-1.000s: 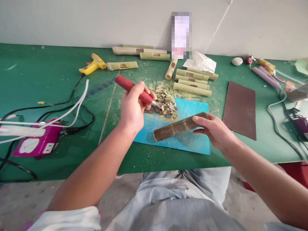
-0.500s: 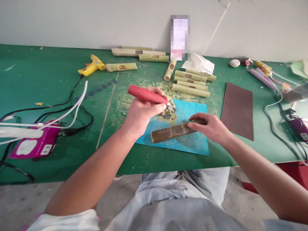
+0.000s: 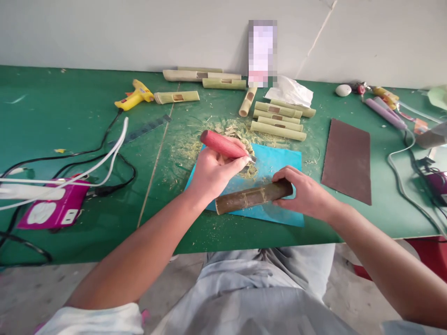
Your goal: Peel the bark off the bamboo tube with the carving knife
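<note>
My left hand [image 3: 213, 174] is closed around the red handle of a carving knife [image 3: 223, 145]. Its short metal blade points right, above a heap of shavings, apart from the bamboo. A dark brown bamboo tube [image 3: 240, 197] with pale cut lines around it lies slanted on a blue sheet [image 3: 279, 160]. At the tube's right end, my right hand [image 3: 310, 193] grips it, fingers over the far side and thumb at the near side. Pale shavings [image 3: 195, 146] are spread beyond the left hand and partly over the sheet.
Notched bamboo pieces [image 3: 277, 125] lie beyond the sheet, with more near the wall. A brown sheet [image 3: 347, 163] is at right. At left are a yellow glue gun [image 3: 134, 97], cables and a purple power strip [image 3: 57, 204]. A blurred upright panel [image 3: 262, 53] leans on the wall.
My left hand has moved slightly right and nearer with the knife. The bamboo tube has shifted a little left and nearer, and my right thumb has gone from its top to its near side.
</note>
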### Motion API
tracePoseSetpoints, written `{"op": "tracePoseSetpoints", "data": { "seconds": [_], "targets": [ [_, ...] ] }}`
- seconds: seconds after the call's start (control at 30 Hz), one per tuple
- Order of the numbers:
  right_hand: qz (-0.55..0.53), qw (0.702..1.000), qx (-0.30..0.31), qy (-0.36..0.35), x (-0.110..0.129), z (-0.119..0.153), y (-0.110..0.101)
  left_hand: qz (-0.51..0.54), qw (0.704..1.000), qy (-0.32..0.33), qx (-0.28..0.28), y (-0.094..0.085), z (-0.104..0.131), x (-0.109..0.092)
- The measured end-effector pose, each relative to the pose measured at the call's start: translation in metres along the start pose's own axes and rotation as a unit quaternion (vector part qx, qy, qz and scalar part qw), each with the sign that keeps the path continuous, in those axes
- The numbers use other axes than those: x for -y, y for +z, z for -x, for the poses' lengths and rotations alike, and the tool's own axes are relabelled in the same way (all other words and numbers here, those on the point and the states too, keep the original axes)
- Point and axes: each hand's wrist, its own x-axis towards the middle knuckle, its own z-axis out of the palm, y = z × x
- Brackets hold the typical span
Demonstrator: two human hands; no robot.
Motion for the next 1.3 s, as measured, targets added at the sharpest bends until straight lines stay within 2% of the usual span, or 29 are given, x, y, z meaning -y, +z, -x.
{"op": "tracePoseSetpoints", "data": {
  "seconds": [0.17,0.27,0.37,0.53,0.63,0.83,1.07,1.3],
  "targets": [
    [0.052,0.998,-0.030,-0.016,0.009,-0.003,0.006,-0.093,0.990,0.083,-0.064,0.000,0.006,-0.005],
    [0.087,0.995,-0.044,-0.016,0.017,-0.006,0.015,-0.144,0.977,0.148,-0.044,0.003,0.012,0.000],
    [0.117,0.991,-0.060,-0.009,0.026,-0.008,0.025,-0.145,0.973,0.177,-0.019,0.007,0.016,0.010],
    [0.191,0.977,-0.088,-0.033,0.038,-0.017,0.034,-0.197,0.961,0.192,-0.031,0.009,0.018,0.023],
    [0.197,0.976,-0.079,-0.053,0.040,-0.024,0.037,-0.203,0.957,0.206,-0.036,0.009,0.017,0.024],
    [0.182,0.975,-0.101,-0.074,0.038,-0.033,0.046,-0.202,0.948,0.245,-0.022,0.007,0.015,0.028],
    [0.162,0.975,-0.129,-0.081,0.036,-0.038,0.053,-0.184,0.953,0.241,0.019,0.002,0.010,0.033],
    [0.145,0.972,-0.163,-0.087,0.036,-0.039,0.059,-0.217,0.931,0.291,0.022,0.003,0.009,0.032]
  ]
}}
